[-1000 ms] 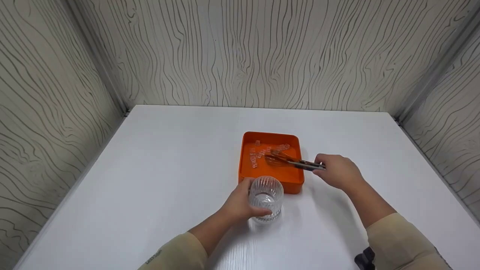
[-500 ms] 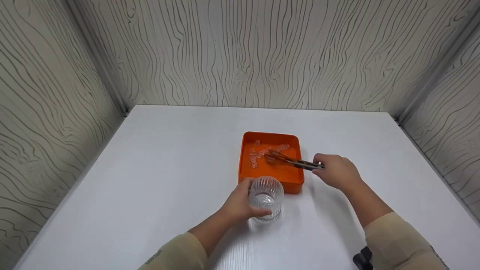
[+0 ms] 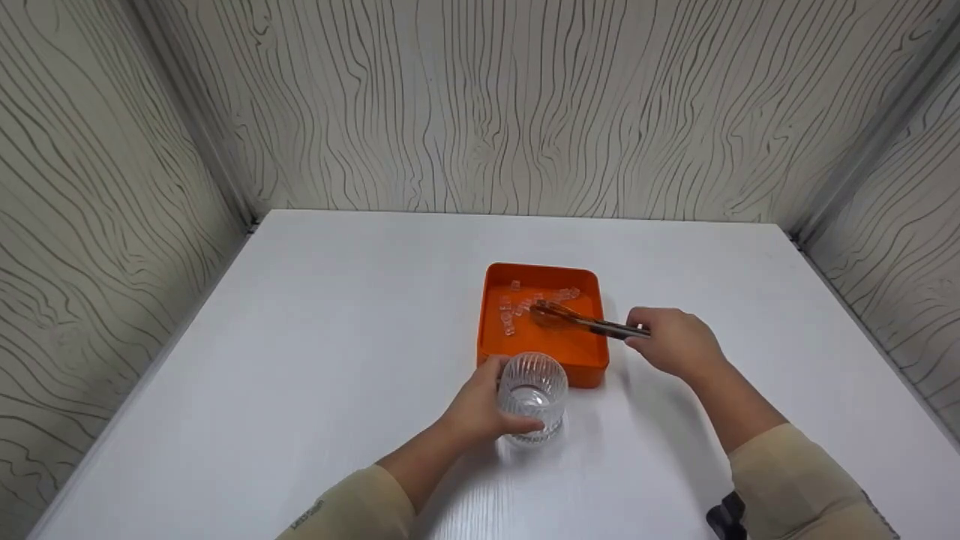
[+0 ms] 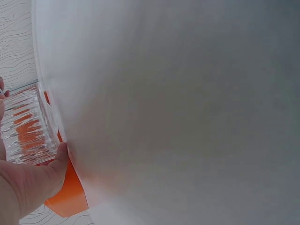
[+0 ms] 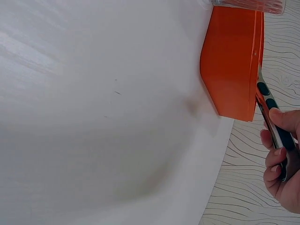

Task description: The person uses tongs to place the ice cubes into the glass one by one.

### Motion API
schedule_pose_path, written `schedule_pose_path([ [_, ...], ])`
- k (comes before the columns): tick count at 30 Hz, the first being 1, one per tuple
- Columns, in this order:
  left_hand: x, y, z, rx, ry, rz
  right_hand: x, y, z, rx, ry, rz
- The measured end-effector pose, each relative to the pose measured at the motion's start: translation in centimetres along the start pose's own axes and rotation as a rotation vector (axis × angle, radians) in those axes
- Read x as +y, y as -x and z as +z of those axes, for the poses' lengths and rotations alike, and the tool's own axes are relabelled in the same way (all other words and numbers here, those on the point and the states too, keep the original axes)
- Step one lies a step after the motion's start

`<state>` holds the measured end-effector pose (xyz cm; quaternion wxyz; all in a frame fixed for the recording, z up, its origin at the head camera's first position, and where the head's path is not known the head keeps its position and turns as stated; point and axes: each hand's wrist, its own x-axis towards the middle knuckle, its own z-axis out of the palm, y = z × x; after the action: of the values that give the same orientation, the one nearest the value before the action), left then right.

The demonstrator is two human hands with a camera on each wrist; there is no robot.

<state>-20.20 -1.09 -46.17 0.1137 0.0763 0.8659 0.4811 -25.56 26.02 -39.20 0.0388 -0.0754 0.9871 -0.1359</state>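
Observation:
My left hand (image 3: 480,405) grips a clear ribbed drinking glass (image 3: 533,394) that stands upright on the white table at the near side of an orange tray (image 3: 544,367). Thumb and fingers wrap the glass (image 4: 30,126) in the left wrist view too. With its fingers curled round the dark handles, my right hand (image 3: 675,341) holds a pair of tongs (image 3: 615,330). The tongs reach over the tray's right wall, and their tips are down inside it, close together beside several clear ice-like cubes (image 3: 507,319). Whether a cube sits between the tips, I cannot tell.
The white table (image 3: 337,337) runs back to a wood-patterned panel (image 3: 480,112), with similar panels on the left and right. The tray's walls (image 5: 229,61) rise above the table. A small black object (image 3: 726,516) shows by my right sleeve.
The tongs' arms have come closer together, and the tips now nearly meet. The left hand and the glass have stayed in place.

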Motion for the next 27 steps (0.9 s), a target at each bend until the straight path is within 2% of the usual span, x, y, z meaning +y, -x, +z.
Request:
schedule_pose_path([
  [8,0.0,0.0,0.0,0.001,0.005,-0.015,0.3,-0.1,0.2,-0.002,-0.010,0.010],
  [14,-0.1,-0.1,0.1,0.001,0.010,-0.001,0.7,0.0,0.2,-0.008,-0.037,0.020],
  [27,-0.3,-0.1,0.0,-0.006,0.029,0.008,2.1,0.8,-1.9,-0.040,-0.238,0.038],
])
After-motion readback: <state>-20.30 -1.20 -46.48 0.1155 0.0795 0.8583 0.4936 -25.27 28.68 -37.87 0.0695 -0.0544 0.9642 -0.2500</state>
